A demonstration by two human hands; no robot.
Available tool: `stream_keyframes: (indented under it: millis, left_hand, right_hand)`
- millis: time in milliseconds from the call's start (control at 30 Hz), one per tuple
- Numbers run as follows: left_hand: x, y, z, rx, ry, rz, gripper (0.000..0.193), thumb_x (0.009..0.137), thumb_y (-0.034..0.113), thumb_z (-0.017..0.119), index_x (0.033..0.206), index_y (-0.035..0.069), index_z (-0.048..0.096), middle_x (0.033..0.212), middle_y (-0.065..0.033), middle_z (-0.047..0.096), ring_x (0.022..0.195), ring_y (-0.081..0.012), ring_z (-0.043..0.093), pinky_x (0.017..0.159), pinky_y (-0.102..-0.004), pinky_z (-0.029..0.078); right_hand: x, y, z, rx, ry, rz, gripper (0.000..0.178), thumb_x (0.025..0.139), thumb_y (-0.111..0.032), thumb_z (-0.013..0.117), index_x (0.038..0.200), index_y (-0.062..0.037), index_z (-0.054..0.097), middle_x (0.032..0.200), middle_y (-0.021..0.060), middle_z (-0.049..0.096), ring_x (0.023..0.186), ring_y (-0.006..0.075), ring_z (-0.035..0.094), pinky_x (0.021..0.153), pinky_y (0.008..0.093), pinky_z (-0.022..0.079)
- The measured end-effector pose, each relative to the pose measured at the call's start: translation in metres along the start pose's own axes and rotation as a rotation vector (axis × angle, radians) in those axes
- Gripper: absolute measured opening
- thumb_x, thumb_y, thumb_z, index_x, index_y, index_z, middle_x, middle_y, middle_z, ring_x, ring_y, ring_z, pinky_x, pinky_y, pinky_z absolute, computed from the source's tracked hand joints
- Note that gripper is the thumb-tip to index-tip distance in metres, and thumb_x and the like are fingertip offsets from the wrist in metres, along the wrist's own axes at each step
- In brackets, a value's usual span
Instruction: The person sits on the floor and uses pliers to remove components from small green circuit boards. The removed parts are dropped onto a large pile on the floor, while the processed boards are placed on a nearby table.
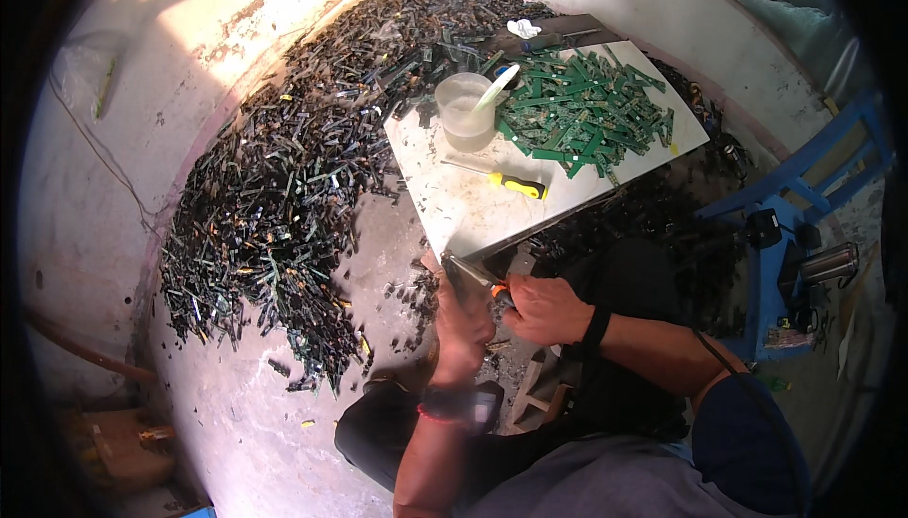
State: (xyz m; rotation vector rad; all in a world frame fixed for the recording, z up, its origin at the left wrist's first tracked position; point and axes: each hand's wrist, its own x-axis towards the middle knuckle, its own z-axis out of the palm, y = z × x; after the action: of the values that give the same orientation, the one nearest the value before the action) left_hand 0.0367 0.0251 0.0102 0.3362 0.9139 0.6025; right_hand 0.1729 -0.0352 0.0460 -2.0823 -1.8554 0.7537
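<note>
My right hand (549,310) is closed around a flat-bladed hand tool (473,272) with an orange and black handle. Its metal blade points up and left, toward the near corner of the white board (454,215). Just left of it, my left hand (459,324) is closed on a dark narrow strip (454,274), partly hidden by the fingers and the blade. The blade's tip is at or very near this strip; touching or apart, I cannot tell. On the board lie a yellow and black handled screwdriver (518,185) and a heap of green circuit board strips (586,106).
A cloudy plastic tub (465,121) with a pale green-white handled utensil stands on the board. A large pile of dark strips (274,196) covers the floor to the left and behind. At right stands a blue chair (766,272) with a metal cup (830,263).
</note>
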Motion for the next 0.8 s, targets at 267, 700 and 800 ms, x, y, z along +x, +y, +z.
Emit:
stream_keyframes:
  millis: [267, 700, 800]
  left_hand:
    - [0.008, -0.015, 0.001, 0.353, 0.159, 0.293, 0.051, 0.095, 0.055, 0.032, 0.065, 0.015, 0.039, 0.052, 0.0050, 0.031, 0.040, -0.0069, 0.024, 0.037, -0.0247, 0.017]
    - [0.025, -0.033, -0.014, 0.581, 0.201, 0.564, 0.049, 0.099, 0.049, 0.028, 0.085, 0.007, 0.050, 0.071, 0.0026, 0.047, 0.061, -0.0077, 0.041, 0.054, -0.0228, 0.036]
    - [0.031, -0.039, -0.016, 0.480, 0.186, 0.615, 0.048, 0.098, 0.048, 0.030, 0.079, 0.008, 0.049, 0.067, 0.0036, 0.046, 0.056, -0.0064, 0.039, 0.049, -0.0215, 0.033]
  right_hand:
    - [-0.001, 0.000, 0.001, 0.079, -0.104, -0.022, 0.031, 0.079, -0.021, 0.050, 0.091, 0.0069, 0.048, 0.075, 0.0234, 0.059, 0.070, 0.0394, 0.059, 0.063, 0.0441, 0.049]
    - [0.000, 0.000, 0.007, 0.328, -0.093, -0.049, 0.033, 0.076, -0.021, 0.054, 0.088, 0.0086, 0.049, 0.080, 0.0287, 0.058, 0.077, 0.0461, 0.057, 0.068, 0.0495, 0.047]
    - [0.002, 0.001, 0.015, 0.212, -0.008, -0.056, 0.025, 0.073, -0.013, 0.057, 0.087, 0.0045, 0.047, 0.071, 0.0236, 0.056, 0.070, 0.0423, 0.057, 0.062, 0.0478, 0.046]
